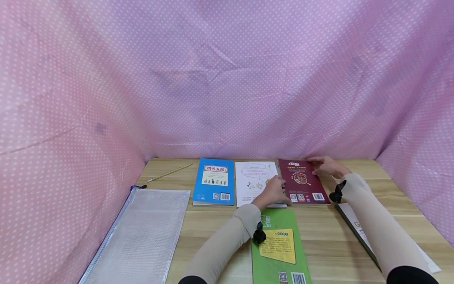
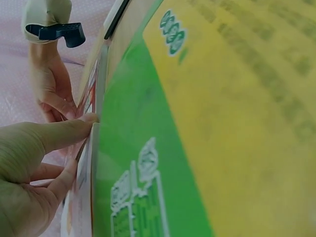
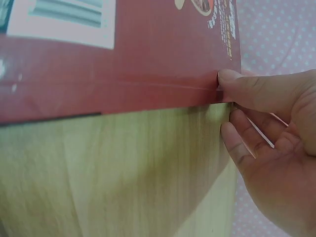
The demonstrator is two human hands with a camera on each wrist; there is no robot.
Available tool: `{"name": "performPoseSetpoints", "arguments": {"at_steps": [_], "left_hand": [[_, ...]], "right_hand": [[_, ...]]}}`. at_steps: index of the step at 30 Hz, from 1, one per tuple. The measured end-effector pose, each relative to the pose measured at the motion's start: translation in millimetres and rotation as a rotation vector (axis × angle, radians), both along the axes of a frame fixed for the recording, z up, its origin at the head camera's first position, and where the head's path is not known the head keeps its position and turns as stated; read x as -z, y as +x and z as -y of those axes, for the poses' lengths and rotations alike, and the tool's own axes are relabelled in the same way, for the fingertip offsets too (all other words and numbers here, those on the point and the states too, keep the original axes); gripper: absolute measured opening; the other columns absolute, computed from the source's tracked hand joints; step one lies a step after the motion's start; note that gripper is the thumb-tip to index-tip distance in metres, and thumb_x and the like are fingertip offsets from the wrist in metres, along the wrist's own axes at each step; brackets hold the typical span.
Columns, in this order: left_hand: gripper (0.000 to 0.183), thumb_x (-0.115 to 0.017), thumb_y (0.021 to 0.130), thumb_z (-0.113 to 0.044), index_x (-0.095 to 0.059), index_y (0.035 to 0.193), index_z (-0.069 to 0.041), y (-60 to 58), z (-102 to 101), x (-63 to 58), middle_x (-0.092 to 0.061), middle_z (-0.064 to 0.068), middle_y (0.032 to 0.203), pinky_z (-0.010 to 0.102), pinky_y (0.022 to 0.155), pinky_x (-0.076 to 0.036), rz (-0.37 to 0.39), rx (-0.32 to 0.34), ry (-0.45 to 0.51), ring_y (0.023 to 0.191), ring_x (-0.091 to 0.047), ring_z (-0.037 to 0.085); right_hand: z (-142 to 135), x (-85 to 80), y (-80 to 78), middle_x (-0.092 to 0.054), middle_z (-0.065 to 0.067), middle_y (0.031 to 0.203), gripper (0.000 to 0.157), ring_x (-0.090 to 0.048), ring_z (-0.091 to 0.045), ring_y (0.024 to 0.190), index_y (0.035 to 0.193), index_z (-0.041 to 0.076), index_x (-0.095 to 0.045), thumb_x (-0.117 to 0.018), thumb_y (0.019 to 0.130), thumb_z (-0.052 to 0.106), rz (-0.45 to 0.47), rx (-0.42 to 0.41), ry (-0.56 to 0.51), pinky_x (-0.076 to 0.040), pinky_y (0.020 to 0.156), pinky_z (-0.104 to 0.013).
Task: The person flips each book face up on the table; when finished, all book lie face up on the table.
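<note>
A maroon book [image 1: 301, 185] lies face down at the right end of a row on the wooden table. My right hand [image 1: 329, 167] holds its upper right edge; in the right wrist view the thumb [image 3: 232, 79] lies on the cover while the other fingers sit beside and below the edge. At the book's lower left corner is my left hand [image 1: 273, 192], its thumb and fingertips touching along the left edge. This hand covers part of a white book [image 1: 248, 177] beside the maroon one. Nearer to me, a green book [image 1: 301, 252] with a yellow panel lies under the left forearm.
A blue book [image 1: 198, 189] ends the row on the left. A thin pencil-like stick [image 1: 169, 172] lies behind a translucent mesh zip pouch [image 1: 152, 228]. Under the right forearm is a flat white item with a dark edge [image 1: 354, 228]. Pink dotted cloth [image 1: 227, 98] surrounds the table.
</note>
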State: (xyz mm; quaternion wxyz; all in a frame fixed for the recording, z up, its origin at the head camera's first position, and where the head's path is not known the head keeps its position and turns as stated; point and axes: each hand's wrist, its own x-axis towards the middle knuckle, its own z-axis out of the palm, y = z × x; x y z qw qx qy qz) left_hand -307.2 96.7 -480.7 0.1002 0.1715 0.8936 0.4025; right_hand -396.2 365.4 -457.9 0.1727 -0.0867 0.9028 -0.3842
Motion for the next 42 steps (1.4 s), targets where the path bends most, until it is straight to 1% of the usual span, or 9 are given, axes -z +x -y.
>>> {"name": "performPoseSetpoints", "arguments": {"at_steps": [6,12,17,23,27,31,34,38,42], "left_hand": [[0.05,-0.096,0.067,-0.013,-0.072,0.109,-0.004,-2.7,1.0,-5.5,-0.072,0.0,0.099,0.015,0.076,-0.054,-0.035,0.066,-0.048,0.078,-0.061,0.003],[0.043,-0.097,0.066,-0.014,-0.073,0.102,-0.004,-4.1,0.3,-8.1,-0.07,-0.003,0.087,0.014,0.066,-0.05,-0.036,0.081,-0.088,0.069,-0.056,0.003],[0.049,-0.097,0.066,-0.014,-0.073,0.108,-0.004,-4.8,1.0,-6.2,-0.073,-0.002,0.092,0.015,0.071,-0.052,-0.015,0.085,-0.07,0.073,-0.06,0.004],[0.061,-0.097,0.067,-0.017,-0.071,0.12,-0.003,-6.3,2.2,-2.8,-0.073,0.001,0.109,0.017,0.087,-0.054,-0.019,0.083,-0.062,0.091,-0.065,0.005],[0.06,-0.097,0.067,-0.016,-0.071,0.12,-0.003,-5.8,2.4,-3.1,-0.073,0.001,0.111,0.017,0.089,-0.054,-0.022,0.089,-0.053,0.094,-0.065,0.006],[0.054,-0.096,0.067,-0.014,-0.073,0.116,-0.004,-3.9,1.6,-5.4,-0.075,0.0,0.106,0.015,0.084,-0.053,-0.028,0.101,-0.049,0.087,-0.064,0.003],[0.048,-0.095,0.069,-0.011,-0.074,0.111,-0.003,-1.5,-0.2,-7.5,-0.074,0.001,0.101,0.015,0.077,-0.054,-0.016,0.1,-0.033,0.08,-0.062,0.003],[0.046,-0.093,0.071,-0.008,-0.073,0.111,-0.001,2.0,-4.2,-8.1,-0.066,0.002,0.108,0.017,0.083,-0.052,0.009,0.067,-0.03,0.086,-0.056,0.005],[0.06,-0.093,0.073,-0.012,-0.069,0.126,0.0,4.2,-9.6,-6.2,-0.057,0.002,0.119,0.018,0.094,-0.051,-0.002,0.032,-0.093,0.099,-0.052,0.006]], "right_hand": [[0.2,-1.2,3.9,-0.026,-0.04,0.156,0.074,-0.026,-0.059,0.143,0.154,-0.007,-0.031,-0.066,0.089,-0.001,0.017,0.021,-0.035,-0.024,0.118,-0.07],[0.1,-4.3,7.8,-0.023,-0.04,0.158,0.076,-0.026,-0.06,0.143,0.156,-0.005,-0.029,-0.065,0.089,-0.001,0.03,0.036,-0.079,-0.025,0.118,-0.07],[-1.2,-4.0,9.0,-0.024,-0.04,0.157,0.076,-0.03,-0.06,0.142,0.156,-0.006,-0.028,-0.063,0.088,-0.007,0.022,0.023,-0.132,-0.032,0.117,-0.065],[-4.6,-3.3,9.0,-0.026,-0.041,0.156,0.073,-0.033,-0.059,0.142,0.155,-0.009,-0.026,-0.057,0.09,-0.012,0.01,0.002,-0.189,-0.041,0.113,-0.059],[-7.2,-5.4,9.8,-0.022,-0.042,0.157,0.071,-0.04,-0.059,0.137,0.155,-0.011,-0.026,-0.055,0.09,-0.013,0.002,-0.007,-0.212,-0.053,0.106,-0.048],[-9.8,-8.5,9.6,-0.022,-0.043,0.157,0.07,-0.058,-0.046,0.125,0.154,-0.012,-0.026,-0.055,0.09,-0.013,-0.007,0.0,-0.22,-0.059,0.095,-0.034],[-11.2,-11.9,9.4,-0.022,-0.042,0.157,0.07,-0.066,-0.03,0.112,0.154,-0.013,-0.026,-0.056,0.091,-0.012,-0.017,0.007,-0.223,-0.06,0.092,-0.031],[-13.1,-15.0,8.3,-0.024,-0.042,0.156,0.068,-0.067,-0.019,0.108,0.153,-0.014,-0.027,-0.055,0.091,-0.013,-0.023,0.011,-0.242,-0.059,0.092,-0.03],[-14.4,-15.8,6.6,-0.028,-0.042,0.155,0.067,-0.066,-0.016,0.108,0.152,-0.014,-0.029,-0.057,0.091,-0.011,-0.035,0.012,-0.251,-0.059,0.091,-0.027]]}}
